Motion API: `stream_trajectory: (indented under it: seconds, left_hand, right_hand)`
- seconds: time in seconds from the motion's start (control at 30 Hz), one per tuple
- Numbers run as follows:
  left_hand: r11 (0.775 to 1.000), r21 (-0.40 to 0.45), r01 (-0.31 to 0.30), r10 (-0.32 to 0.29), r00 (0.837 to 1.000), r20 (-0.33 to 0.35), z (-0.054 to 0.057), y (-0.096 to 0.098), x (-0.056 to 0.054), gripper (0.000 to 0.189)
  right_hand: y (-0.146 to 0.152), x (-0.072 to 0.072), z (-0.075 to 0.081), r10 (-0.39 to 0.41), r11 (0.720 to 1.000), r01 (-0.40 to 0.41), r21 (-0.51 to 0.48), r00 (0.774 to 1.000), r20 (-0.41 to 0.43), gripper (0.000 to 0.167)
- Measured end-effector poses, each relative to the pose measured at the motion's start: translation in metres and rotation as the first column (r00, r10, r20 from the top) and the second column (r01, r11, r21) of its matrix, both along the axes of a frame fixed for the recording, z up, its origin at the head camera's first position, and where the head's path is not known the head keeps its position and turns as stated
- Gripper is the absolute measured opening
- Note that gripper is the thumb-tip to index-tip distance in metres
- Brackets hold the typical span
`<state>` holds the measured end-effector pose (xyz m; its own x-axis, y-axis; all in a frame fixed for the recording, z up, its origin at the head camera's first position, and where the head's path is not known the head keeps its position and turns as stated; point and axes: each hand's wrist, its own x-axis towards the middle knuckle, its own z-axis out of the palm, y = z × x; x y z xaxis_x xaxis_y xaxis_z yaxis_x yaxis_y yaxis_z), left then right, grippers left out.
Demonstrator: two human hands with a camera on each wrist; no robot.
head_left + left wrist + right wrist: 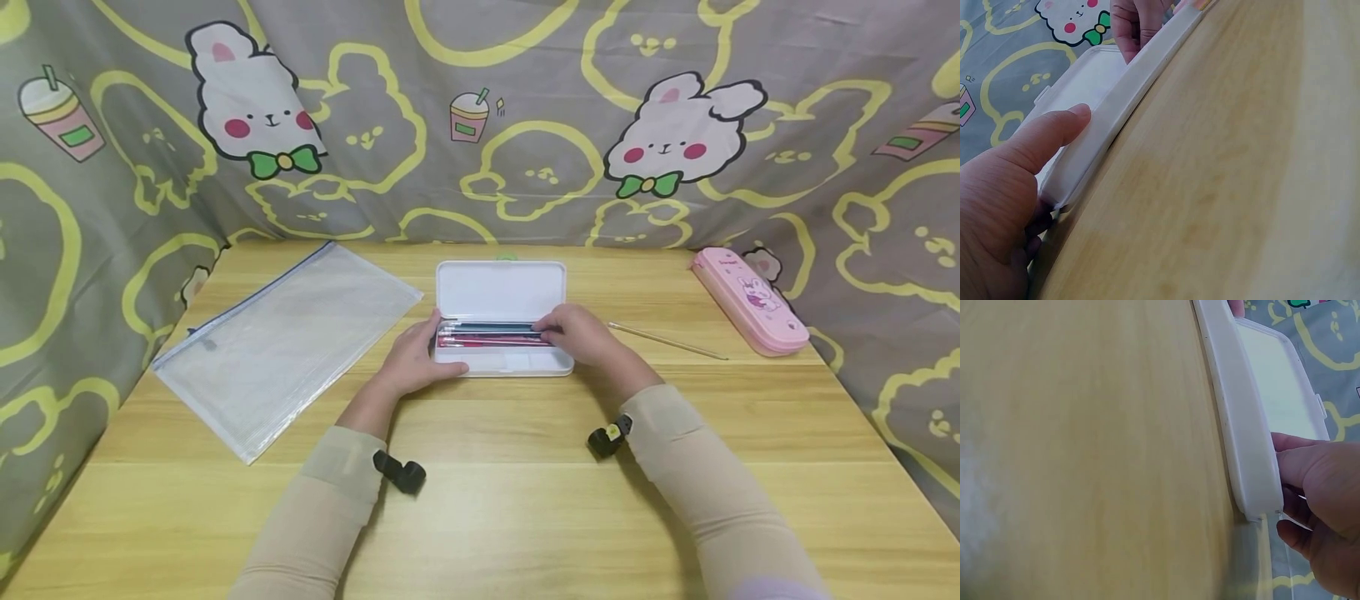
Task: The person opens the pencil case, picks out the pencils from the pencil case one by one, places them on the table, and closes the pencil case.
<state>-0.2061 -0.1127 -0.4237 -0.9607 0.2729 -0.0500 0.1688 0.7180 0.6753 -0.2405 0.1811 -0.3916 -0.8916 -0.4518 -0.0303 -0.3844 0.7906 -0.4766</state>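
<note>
An open white pencil box (517,362) stands on the table with its lid (501,289) raised at the back. Inside lie several pencils (487,340), dark blue-green ones behind and red ones in front, their eraser ends to the left. My left hand (415,357) grips the box's left end, the thumb on its front rim and the other fingers round the side. At the right end, my right hand (581,335) reaches in over the wall, its curled fingertips pinching a dark pencil (517,327) near its right end. Both wrist views hide those fingertips behind the box wall.
One gold-coloured pencil (667,340) lies on the table right of the box. Farther right is a pink pencil case (752,302) with a rabbit picture. A clear zip pouch (288,350) lies flat on the left. A patterned curtain (517,167) hangs behind the table.
</note>
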Motion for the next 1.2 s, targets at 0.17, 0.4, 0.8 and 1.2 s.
stream_trajectory:
  seconds: [0.17, 0.4, 0.8, 1.2]
  left_hand:
    - [1.0, 0.0, -0.003, 0.003, 1.0, 0.005, 0.002, 0.0, 0.001, 0.113]
    - [1.0, 0.001, -0.001, 0.001, 1.0, 0.01, 0.002, 0.002, 0.0, 0.114]
    - [1.0, -0.004, -0.004, 0.004, 1.0, 0.01, 0.002, 0.001, 0.001, 0.114]
    - [1.0, -0.003, -0.001, 0.001, 1.0, 0.005, 0.002, 0.002, 0.0, 0.114]
  right_hand:
    - [0.004, 0.003, 0.0, -0.011, 0.998, 0.012, -0.061, 1.0, 0.01, 0.023]
    - [0.019, 0.008, 0.006, -0.094, 0.985, 0.105, -0.14, 0.992, 0.084, 0.025]
    - [0.083, 0.029, 0.021, -0.173, 0.967, 0.167, -0.19, 0.985, -0.018, 0.026]
    - [0.166, 0.057, 0.009, -0.3, 0.944, 0.278, -0.178, 0.948, -0.104, 0.024]
